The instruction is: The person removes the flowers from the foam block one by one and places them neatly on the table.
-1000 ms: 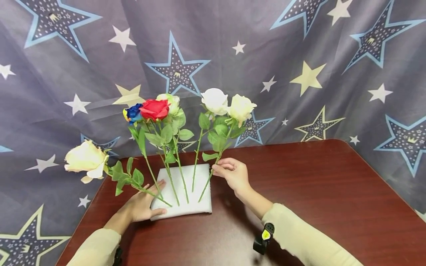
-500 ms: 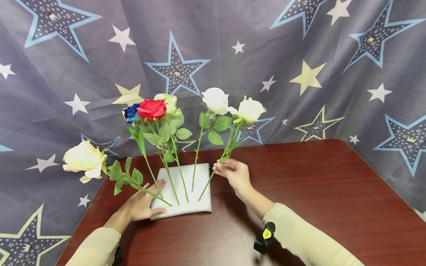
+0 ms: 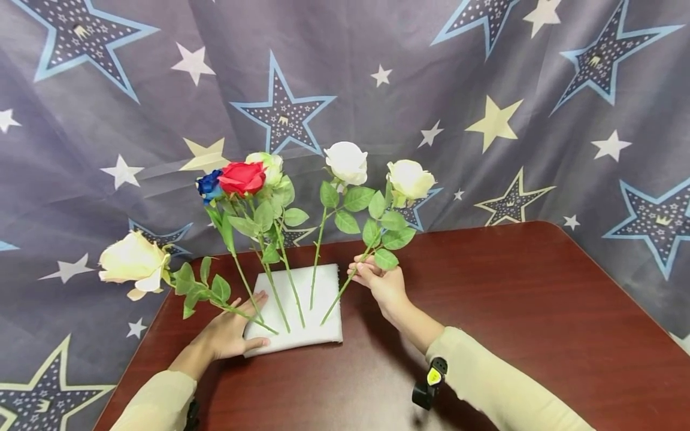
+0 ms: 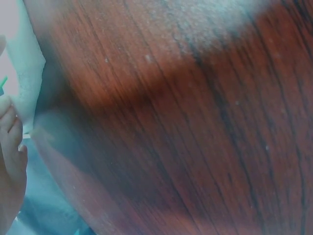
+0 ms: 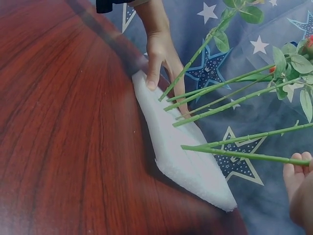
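Note:
Several artificial roses stand with their stems in a white foam block (image 3: 329, 287) on the table. My right hand (image 3: 383, 284) pinches the stem of the rightmost cream rose (image 3: 409, 179), which leans to the right. In the right wrist view, that stem (image 5: 249, 155) runs from the block to my right fingertips (image 5: 298, 164). My left hand (image 3: 229, 332) rests on the block's left side, fingers and thumb extended. Beside it, a large pale yellow rose (image 3: 133, 258) tilts far left. Between them rise a blue rose (image 3: 209, 186), a red rose (image 3: 242, 178), a greenish-white rose (image 3: 268, 166) and a white rose (image 3: 347, 163).
The dark red wooden table (image 3: 512, 311) reaches well to the right of the block. A grey curtain (image 3: 345, 72) with a star pattern hangs behind its far edge. A black wrist strap (image 3: 423, 395) hangs below the right sleeve (image 3: 485, 371).
The rightmost cream rose's bloom has moved right, away from the white rose, and its leaves have turned to face forward. My right hand keeps its hold on the stem; the left hand stays put.

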Available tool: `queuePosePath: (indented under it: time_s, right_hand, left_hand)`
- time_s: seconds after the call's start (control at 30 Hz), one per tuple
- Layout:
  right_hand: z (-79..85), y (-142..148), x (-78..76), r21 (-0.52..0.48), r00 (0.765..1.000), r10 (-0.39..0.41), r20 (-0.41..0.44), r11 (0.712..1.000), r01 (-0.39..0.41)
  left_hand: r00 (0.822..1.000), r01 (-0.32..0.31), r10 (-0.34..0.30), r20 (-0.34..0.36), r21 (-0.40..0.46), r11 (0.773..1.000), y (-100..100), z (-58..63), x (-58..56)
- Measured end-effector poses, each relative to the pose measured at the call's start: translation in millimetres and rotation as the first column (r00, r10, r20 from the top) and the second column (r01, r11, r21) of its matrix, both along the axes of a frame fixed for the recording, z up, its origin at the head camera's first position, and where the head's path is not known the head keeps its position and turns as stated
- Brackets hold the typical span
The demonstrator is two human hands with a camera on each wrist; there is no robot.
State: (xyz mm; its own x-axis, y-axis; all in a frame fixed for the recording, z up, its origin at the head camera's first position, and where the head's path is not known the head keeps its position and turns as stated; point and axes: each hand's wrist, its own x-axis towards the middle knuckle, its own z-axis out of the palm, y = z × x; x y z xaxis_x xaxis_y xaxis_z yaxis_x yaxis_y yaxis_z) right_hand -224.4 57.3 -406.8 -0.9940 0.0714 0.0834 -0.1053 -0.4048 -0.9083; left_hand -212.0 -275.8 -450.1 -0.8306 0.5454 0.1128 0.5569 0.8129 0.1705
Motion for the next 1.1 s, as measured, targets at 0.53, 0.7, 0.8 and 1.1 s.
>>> queuePosePath:
  time_s: [0.53, 0.7, 0.8, 1.1]
  right_hand:
    - [-0.2, -1.7, -0.4, -0.06, 0.995, -0.054, 0.084, 0.996, 0.059]
    - [0.5, -0.6, 0.1, -0.064, 0.996, -0.055, 0.076, 0.996, 0.06]
    - [1.9, 0.2, 0.0, -0.056, 0.996, -0.052, 0.071, 0.997, 0.056]
    - [3.4, 4.4, 0.3, 0.004, 0.996, -0.006, 0.089, 1.0, 0.006]
  left_hand:
    - [0.999, 0.016, -0.016, -0.028, -0.005, 1.0, -1.0, 0.1, 2.8]
    - [0.999, 0.021, -0.021, -0.034, 0.0, 1.0, -1.9, 0.3, 1.7]
    - [0.999, 0.027, -0.027, -0.042, 0.011, 1.0, -3.1, 0.4, -0.1]
    - [0.999, 0.022, -0.021, -0.042, 0.027, 0.999, -3.1, -0.8, 0.2]
